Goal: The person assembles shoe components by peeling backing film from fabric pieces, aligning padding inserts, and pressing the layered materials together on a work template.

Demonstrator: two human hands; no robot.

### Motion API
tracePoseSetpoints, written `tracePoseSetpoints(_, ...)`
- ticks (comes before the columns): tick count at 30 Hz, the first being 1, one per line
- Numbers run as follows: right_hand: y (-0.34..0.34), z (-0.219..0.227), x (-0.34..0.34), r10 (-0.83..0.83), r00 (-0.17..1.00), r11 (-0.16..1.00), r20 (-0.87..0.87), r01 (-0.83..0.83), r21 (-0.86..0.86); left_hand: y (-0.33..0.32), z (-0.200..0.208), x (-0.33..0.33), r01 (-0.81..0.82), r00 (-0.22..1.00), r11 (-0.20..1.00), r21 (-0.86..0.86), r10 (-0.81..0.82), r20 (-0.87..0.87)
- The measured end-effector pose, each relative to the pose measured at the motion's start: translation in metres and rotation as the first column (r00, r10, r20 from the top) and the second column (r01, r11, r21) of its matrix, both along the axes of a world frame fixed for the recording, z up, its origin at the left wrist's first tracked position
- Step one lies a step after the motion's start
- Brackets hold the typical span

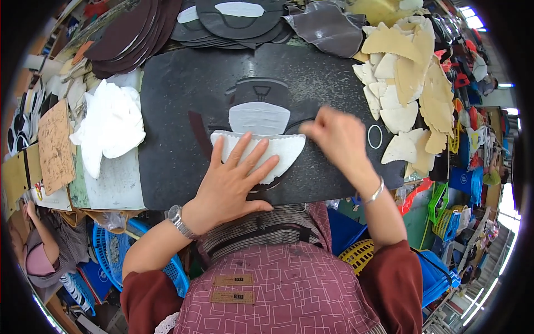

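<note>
A white crescent-shaped lining piece (288, 151) with a toothed edge lies on the black work mat (175, 78). My left hand (236, 178) rests flat on it, fingers spread and pointing away from me. Close to the piece's right tip is my right hand (339, 133), its fingers curled in and slightly blurred; whether anything is in them is hidden. Just beyond the crescent, a pale grey patch (259, 117) sits on a dark cut piece (261, 89). A dark brown strip (198, 131) shows left of my left fingers.
White pieces (114, 119) are heaped on the left. Dark brown pieces (122, 36) and black pieces with white patches (239, 22) are stacked at the back. Cream and tan toothed pieces (400, 78) pile up on the right, near a white ring (375, 136). Blue baskets (105, 250) stand below.
</note>
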State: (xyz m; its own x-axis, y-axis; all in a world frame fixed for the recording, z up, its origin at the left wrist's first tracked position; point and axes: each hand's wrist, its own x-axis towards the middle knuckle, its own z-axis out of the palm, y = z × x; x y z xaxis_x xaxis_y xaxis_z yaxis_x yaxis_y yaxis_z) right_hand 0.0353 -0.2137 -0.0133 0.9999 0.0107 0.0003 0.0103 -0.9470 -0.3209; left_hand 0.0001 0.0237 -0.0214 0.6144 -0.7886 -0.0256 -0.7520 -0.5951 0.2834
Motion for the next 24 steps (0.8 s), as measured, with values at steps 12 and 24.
tracePoseSetpoints(12,-0.103,0.012,0.124,-0.141,0.99,0.678,0.012,0.088,0.73,-0.013,0.018,0.022,-0.301,0.945,0.765,-0.569,0.32,-0.07)
tracePoseSetpoints(24,-0.028,0.026,-0.084,-0.168,0.96,0.003,-0.223,0.227,0.974,-0.111,0.023,0.046,0.393,0.794,0.77,-0.503,-0.008,0.608)
